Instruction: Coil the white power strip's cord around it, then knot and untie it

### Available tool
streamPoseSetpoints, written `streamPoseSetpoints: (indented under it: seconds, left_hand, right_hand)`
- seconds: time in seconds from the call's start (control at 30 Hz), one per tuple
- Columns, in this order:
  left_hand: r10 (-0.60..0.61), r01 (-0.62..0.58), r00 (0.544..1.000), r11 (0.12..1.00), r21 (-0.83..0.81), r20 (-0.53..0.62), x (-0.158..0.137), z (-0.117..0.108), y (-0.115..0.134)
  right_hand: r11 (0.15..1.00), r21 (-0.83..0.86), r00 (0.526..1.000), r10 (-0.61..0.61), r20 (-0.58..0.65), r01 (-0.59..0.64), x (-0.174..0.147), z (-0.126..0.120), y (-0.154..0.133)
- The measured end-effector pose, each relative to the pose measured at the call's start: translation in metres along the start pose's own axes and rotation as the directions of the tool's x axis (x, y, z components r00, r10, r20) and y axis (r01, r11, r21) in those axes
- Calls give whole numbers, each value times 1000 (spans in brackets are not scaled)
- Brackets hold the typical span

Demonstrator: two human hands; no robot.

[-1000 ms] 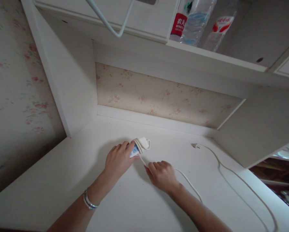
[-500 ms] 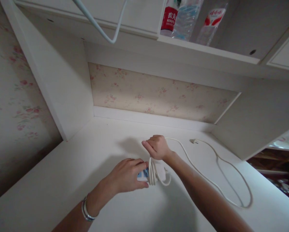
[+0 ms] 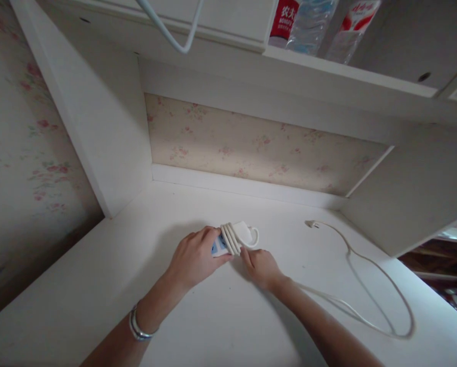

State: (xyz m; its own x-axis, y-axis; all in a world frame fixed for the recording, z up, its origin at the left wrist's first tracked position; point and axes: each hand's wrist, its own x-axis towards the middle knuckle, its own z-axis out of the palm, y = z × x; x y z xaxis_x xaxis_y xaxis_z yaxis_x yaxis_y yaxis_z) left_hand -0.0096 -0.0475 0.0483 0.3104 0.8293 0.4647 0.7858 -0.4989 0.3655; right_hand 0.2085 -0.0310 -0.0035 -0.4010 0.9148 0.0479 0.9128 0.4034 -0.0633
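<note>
My left hand (image 3: pixel 198 253) grips one end of a white power strip (image 3: pixel 244 233) with blue socket faces, thumb below and fingers on top. Several turns of its cream cord (image 3: pixel 230 239) are wrapped around the strip's middle. Just below the strip's right part, my right hand (image 3: pixel 263 266) is closed on the cord close to the wraps. From there the loose cord passes behind my right forearm, curves over the desk at the right, and ends in a plug (image 3: pixel 312 224) lying near the back.
The white desktop (image 3: pixel 198 326) lies under my hands, with side panels left and right. Overhead, a shelf (image 3: pixel 347 71) holds plastic bottles (image 3: pixel 312 25). A pale, bent cable or rod (image 3: pixel 184 48) hangs at the top. Shelving with blurred items stands beyond the right edge.
My right hand has come down from above the strip to its near side, bringing the cord round. The strip is now tilted and slightly farther from me. The plug stays on the desk.
</note>
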Motion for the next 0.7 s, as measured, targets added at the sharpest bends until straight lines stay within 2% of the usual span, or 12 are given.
streamPoseSetpoints:
  seconds: [0.07, 0.13, 0.23, 0.33, 0.43, 0.53, 0.7]
  left_hand:
    - [-35, 36, 999, 996, 76, -17, 2, 8, -1]
    - [-56, 56, 998, 989, 139, -4, 3, 14, -1]
    - [-71, 58, 996, 976, 210, 53, 1, 21, 3]
    - [-71, 45, 989, 980, 192, 128, -4, 23, 12]
    - [10, -24, 980, 997, 69, 197, -10, 23, 21]
    - [102, -100, 965, 995, -23, 240, -14, 26, 27]
    - [183, -216, 905, 976, 43, 383, -13, 34, 29]
  right_hand:
    - [994, -106, 999, -18, 39, 22, -12, -9, -14]
    - [984, -147, 995, -97, 28, 101, -21, -23, -26]
    - [957, -183, 970, -237, -55, 224, -29, -47, -34]
    - [919, -239, 918, -358, -174, 313, -29, -69, -29]
    - [893, -285, 855, -427, -296, 347, -23, -85, -20]
    - [896, -292, 824, -428, -371, 334, -18, -97, -16]
    - [873, -289, 814, -476, -334, 392, -7, -105, -23]
